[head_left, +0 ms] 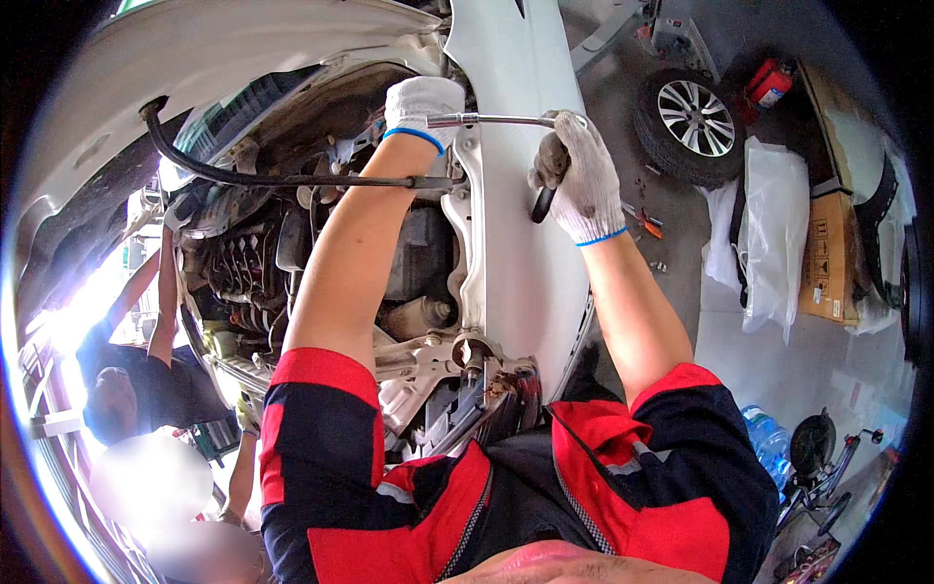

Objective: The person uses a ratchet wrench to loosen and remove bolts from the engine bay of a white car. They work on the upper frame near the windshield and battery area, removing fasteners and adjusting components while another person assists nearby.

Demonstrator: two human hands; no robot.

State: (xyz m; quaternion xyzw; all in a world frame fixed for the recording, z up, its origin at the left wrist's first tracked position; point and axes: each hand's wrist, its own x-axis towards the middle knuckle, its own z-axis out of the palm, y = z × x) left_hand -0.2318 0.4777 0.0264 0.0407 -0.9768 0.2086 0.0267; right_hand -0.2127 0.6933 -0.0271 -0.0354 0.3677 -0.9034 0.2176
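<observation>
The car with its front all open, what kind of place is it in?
Most likely a car repair garage. The white car has its engine bared, a loose wheel leans on the concrete floor, and the person's gloved right hand holds a metal wrench.

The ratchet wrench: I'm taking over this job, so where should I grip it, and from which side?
Grip the ratchet wrench by its black handle end, from the fender side, where the right hand holds it; the left hand steadies the head end.
</observation>
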